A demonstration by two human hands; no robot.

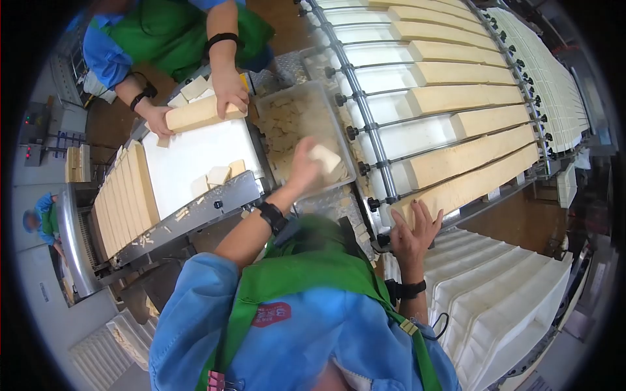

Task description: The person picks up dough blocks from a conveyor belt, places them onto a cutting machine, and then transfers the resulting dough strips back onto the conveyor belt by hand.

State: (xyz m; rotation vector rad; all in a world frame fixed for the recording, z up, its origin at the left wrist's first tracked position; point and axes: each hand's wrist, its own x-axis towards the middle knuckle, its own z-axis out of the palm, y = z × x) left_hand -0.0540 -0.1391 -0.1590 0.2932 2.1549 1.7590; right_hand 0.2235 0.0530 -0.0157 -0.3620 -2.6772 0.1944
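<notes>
My left hand [305, 168], slightly blurred, is closed on a pale, flat, square-looking slice [325, 158]. It is over a clear plastic bin [349, 140] that holds many loose pale offcuts [287, 127]. My right hand [416, 233] has its fingers spread against the near side of a long cream-coloured block [479, 179], close to its left end. That block is the nearest of several lying in a row on the slatted white conveyor [381, 111], parted by thin metal rods.
Across from me, a co-worker's two hands grip a similar block [205, 115] on a white belt [195, 153]. More blocks [130, 195] stand side by side left of it. Stacked white trays [482, 280] are at my right. A metal rail [355, 91] edges the conveyor.
</notes>
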